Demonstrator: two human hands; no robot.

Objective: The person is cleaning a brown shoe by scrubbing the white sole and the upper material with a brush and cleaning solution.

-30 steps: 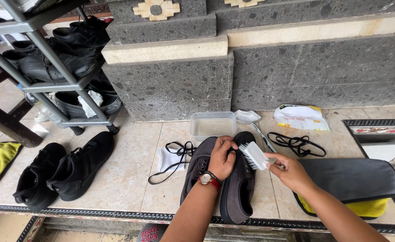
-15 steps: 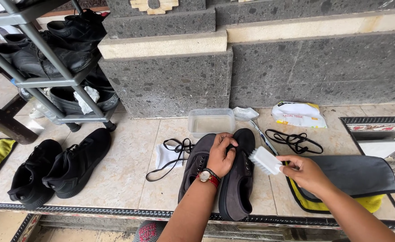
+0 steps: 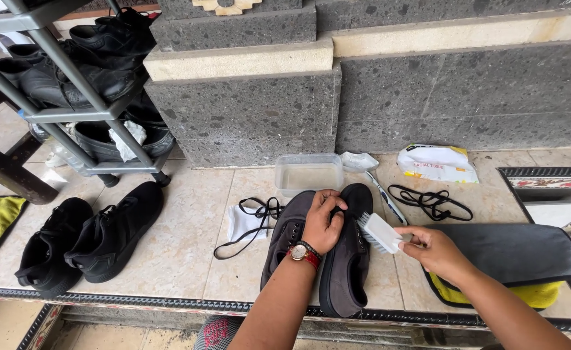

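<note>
Head view: hands grip grey shoe (image 3: 345, 272) and white brush (image 3: 377, 232); laces (image 3: 430, 201), tub (image 3: 308, 174) nearby

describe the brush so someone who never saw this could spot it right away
Start at the grey stone wall and come down to the tiled ledge, where two dark grey shoes lie side by side. The brush is just right of them, gripped by the right hand. It is the white block with bristles, shorter than the thin toothbrush behind it.
</note>
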